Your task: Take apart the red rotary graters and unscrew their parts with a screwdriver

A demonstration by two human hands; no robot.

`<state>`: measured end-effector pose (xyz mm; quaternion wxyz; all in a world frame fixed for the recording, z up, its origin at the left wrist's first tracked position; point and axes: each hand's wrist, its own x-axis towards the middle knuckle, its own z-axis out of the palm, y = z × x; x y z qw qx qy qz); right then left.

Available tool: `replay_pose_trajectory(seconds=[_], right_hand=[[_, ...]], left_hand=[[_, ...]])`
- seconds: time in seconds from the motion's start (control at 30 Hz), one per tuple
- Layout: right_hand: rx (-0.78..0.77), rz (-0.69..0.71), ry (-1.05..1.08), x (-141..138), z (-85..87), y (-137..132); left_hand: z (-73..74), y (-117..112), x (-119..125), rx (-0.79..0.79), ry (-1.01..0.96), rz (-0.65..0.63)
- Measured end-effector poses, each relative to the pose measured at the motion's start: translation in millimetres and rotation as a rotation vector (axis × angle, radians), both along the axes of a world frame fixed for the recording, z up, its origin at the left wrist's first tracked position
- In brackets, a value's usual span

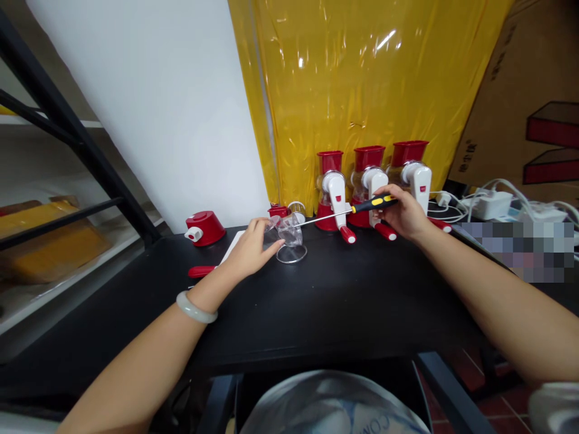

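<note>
Desk: black desk (344, 301), its near part bare, the things gathered toward the back edge.
Left hand: left hand (250, 249), a pale bangle (196, 308) on its wrist, fingers curled onto the clear housing (289, 236); closed loosely on it, steadying it.
Clear housing: a transparent plastic body tipped on its side on the desk, its round rim facing right and down; it lies just left of centre, in front of the wall.
Right hand: right hand (404, 212) clamped around the black-and-yellow handle of the screwdriver (350, 210).
Screwdriver: held nearly level, its shaft running left; the tip ends just beside the upper right of the clear housing, and I cannot tell whether it touches.
Loose parts: a red strip (201, 271) lies on the desk near the left wrist; a red cap (205, 228) with a white knob sits farther back left; a small red piece and a metal drum (297, 209) stand just behind the housing.
Finished units: three red-and-white grinders (373, 181) stand upright in a row at the back, cranks fitted, against the yellow plastic sheet (371, 78).
Progress, as judged: three units look fully put together; a fourth is in pieces, with only its clear housing in hand and the cap, strip and drum apart from it.
Far right: white power strip and cables (491, 205).
</note>
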<state>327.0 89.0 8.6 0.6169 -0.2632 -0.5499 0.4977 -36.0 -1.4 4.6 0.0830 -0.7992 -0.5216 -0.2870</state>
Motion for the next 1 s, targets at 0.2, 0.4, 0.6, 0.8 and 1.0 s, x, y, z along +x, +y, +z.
replay_pose_trajectory(seconds=[0.2, 0.4, 0.6, 0.8, 1.0], right_hand=[[0.079, -0.152, -0.173, -3, -5.6, 8], [-0.024, -0.107, -0.045, -4, -1.0, 0], [0.001, -0.059, -0.030, -3, 1.0, 0], [0.085, -0.180, -0.194, -1, -7.0, 10], [-0.033, -0.129, -0.051, -4, -2.2, 3]], left_hand=[[-0.5, 1, -1, 0.003, 0.002, 0.000], [-0.1, 1, 0, 0.005, 0.005, 0.005], [-0.7, 1, -1, 0.007, 0.007, 0.004], [-0.1, 1, 0, -0.005, 0.001, 0.006], [0.9, 0, 0, -0.009, 0.014, 0.004]])
